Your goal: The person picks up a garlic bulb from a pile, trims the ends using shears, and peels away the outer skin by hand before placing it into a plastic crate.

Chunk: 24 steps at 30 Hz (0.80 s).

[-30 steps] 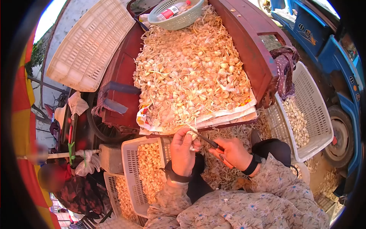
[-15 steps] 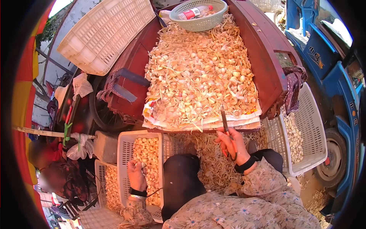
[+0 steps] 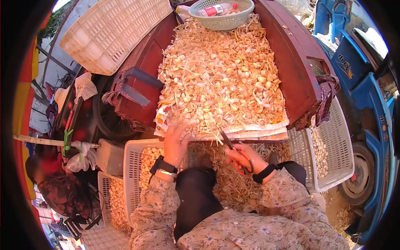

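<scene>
Garlic bulbs with dry stalks and husks (image 3: pixel 221 75) fill the red cart bed in front of me. At the bed's near left edge is my left hand (image 3: pixel 176 139), its fingers spread and reaching onto the garlic; nothing shows in its grasp. My right hand (image 3: pixel 246 158) is wrapped round scissors with red handles (image 3: pixel 226 139), whose blades point up and left toward the near edge of the heap. Beneath my left forearm stands a white crate (image 3: pixel 130 179) holding trimmed garlic.
A green basket (image 3: pixel 223 21) with a plastic bottle sits at the bed's far end. White crates stand left and right (image 3: pixel 333 146). A blue vehicle (image 3: pixel 366 96) is at the right. Another person (image 3: pixel 62 191) sits at the left. Loose stalks (image 3: pixel 233 187) cover the ground.
My left hand has moved up and right from above the crate to the cart's edge, and its fingers have opened. My right hand has shifted slightly left and down with the scissors.
</scene>
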### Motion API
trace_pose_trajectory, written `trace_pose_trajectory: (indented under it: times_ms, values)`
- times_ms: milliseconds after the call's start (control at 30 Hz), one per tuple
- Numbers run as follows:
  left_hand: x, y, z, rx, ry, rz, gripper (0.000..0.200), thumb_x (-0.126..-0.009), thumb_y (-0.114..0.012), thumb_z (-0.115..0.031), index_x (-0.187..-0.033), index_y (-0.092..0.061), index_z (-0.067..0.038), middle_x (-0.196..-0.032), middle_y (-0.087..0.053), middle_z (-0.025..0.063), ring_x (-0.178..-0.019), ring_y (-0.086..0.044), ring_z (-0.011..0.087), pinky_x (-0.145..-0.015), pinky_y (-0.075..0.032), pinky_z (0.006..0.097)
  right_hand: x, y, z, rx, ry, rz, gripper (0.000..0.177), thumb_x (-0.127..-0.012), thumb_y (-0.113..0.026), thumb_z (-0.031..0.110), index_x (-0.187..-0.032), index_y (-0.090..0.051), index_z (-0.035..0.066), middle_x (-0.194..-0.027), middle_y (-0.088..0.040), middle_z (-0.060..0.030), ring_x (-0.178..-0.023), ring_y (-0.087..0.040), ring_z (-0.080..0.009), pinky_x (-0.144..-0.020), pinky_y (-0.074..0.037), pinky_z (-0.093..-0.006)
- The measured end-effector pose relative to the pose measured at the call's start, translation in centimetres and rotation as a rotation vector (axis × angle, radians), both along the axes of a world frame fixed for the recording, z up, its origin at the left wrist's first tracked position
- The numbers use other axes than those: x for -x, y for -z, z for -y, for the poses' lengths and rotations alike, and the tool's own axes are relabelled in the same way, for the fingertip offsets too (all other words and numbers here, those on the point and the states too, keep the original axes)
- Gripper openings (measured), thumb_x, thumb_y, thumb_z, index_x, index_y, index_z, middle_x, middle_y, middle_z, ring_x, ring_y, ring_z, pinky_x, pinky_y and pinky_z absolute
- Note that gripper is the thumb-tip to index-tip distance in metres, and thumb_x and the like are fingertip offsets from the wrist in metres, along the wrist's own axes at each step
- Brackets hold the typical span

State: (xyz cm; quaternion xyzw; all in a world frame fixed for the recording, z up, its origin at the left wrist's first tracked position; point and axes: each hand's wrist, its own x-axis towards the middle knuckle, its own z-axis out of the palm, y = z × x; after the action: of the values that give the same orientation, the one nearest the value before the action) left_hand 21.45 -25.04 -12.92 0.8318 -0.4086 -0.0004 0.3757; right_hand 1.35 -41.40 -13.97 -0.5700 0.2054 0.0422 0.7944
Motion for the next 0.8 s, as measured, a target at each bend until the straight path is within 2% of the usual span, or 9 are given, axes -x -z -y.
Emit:
trace_pose_trajectory:
  times_ms: [67, 133, 167, 200, 433, 467, 567, 700, 800]
  values:
    - [-0.6, 0.9, 3.6, -0.108, 0.086, 0.146, 0.037, -0.067, -0.068, -0.005, -0.102, -0.059, -0.005, -0.104, -0.054, 0.0163, -0.095, -0.053, 0.0325, -0.082, -0.043, 0.0374, 0.1, 1.0, -0.3, -0.003, -0.068, -0.012, 0.034, -0.087, -0.056, 0.035, -0.085, -0.054, 0.002, -0.064, -0.056, -0.0047, -0.041, -0.044, -0.0072, -0.037, -0.034, -0.0218]
    - [-0.6, 0.7, 5.6, -0.269, 0.102, 0.231, 0.039, -0.064, -0.071, -0.006, -0.101, -0.059, -0.005, -0.097, -0.054, 0.0159, -0.09, -0.053, 0.033, -0.078, -0.044, 0.0384, 0.5, 0.5, 0.2, -0.004, -0.024, -0.005, 0.033, -0.085, -0.059, 0.036, -0.088, -0.056, 0.003, -0.065, -0.058, -0.0039, -0.046, -0.047, -0.0059, -0.041, -0.036, -0.0199]
    - [-0.4, 1.0, 5.9, -0.251, 0.098, 0.217, 0.039, -0.063, -0.071, -0.007, -0.1, -0.059, -0.005, -0.095, -0.054, 0.0156, -0.088, -0.053, 0.0331, -0.077, -0.044, 0.0385, 0.6, 0.3, 0.4, -0.006, 0.0, 0.002, 0.033, -0.083, -0.06, 0.037, -0.09, -0.057, 0.004, -0.066, -0.059, -0.0035, -0.049, -0.048, -0.0053, -0.043, -0.037, -0.019]
    - [-0.2, 1.2, 6.1, -0.235, 0.095, 0.205, 0.039, -0.062, -0.071, -0.007, -0.1, -0.06, -0.005, -0.093, -0.053, 0.0152, -0.087, -0.053, 0.0332, -0.075, -0.044, 0.0386, 0.6, 0.2, 0.7, 0.006, 0.032, 0.009, 0.031, -0.088, -0.053, 0.034, -0.087, -0.053, 0.003, -0.069, -0.057, -0.0044, -0.041, -0.043, -0.0061, -0.035, -0.034, -0.0217]
    - [-0.2, 2.8, 3.6, -0.095, 0.019, 0.266, 0.029, -0.066, -0.066, 0.002, -0.093, -0.057, -0.004, -0.097, -0.05, 0.014, -0.086, -0.053, 0.0318, -0.071, -0.045, 0.0355, 0.8, 0.5, 2.3, -0.007, 0.126, 0.022, 0.031, -0.088, -0.054, 0.033, -0.083, -0.052, 0.003, -0.067, -0.056, -0.0032, -0.041, -0.042, -0.0057, -0.035, -0.035, -0.0213]
    - [-0.2, 2.1, 3.4, -0.028, -0.019, 0.263, 0.021, -0.066, -0.06, 0.004, -0.085, -0.057, -0.004, -0.091, -0.052, 0.0138, -0.087, -0.054, 0.0318, -0.072, -0.045, 0.037, 0.8, 0.6, 2.2, -0.021, 0.138, 0.024, 0.031, -0.088, -0.054, 0.034, -0.083, -0.052, 0.003, -0.067, -0.056, -0.0033, -0.042, -0.043, -0.0056, -0.036, -0.035, -0.0211]
    - [-1.0, 2.5, 1.8, 0.05, -0.102, 0.145, 0.019, -0.067, -0.058, 0.005, -0.084, -0.057, -0.004, -0.087, -0.053, 0.013, -0.083, -0.055, 0.0301, -0.071, -0.045, 0.0346, 0.7, 1.2, 1.9, -0.033, 0.139, 0.021, 0.032, -0.087, -0.055, 0.035, -0.083, -0.052, 0.004, -0.068, -0.056, -0.0035, -0.044, -0.044, -0.0052, -0.037, -0.035, -0.0205]
    - [-0.7, 2.6, 0.1, 0.094, -0.166, -0.184, 0.017, -0.067, -0.053, 0.009, -0.079, -0.056, -0.003, -0.081, -0.059, 0.0106, -0.08, -0.058, 0.0248, -0.071, -0.046, 0.0305, 0.2, 1.5, 1.1, 0.027, 0.056, -0.011, 0.033, -0.086, -0.056, 0.037, -0.085, -0.052, 0.004, -0.068, -0.057, -0.0038, -0.047, -0.045, -0.0048, -0.04, -0.036, -0.0198]
    - [0.1, 2.5, -0.7, 0.129, 0.031, -0.074, 0.02, -0.065, -0.05, 0.011, -0.078, -0.056, -0.004, -0.081, -0.06, 0.0103, -0.079, -0.059, 0.0241, -0.073, -0.046, 0.0293, -0.2, 1.5, 0.7, 0.037, 0.016, -0.031, 0.034, -0.086, -0.057, 0.038, -0.087, -0.052, 0.004, -0.069, -0.058, -0.0041, -0.047, -0.045, -0.0048, -0.041, -0.036, -0.0196]
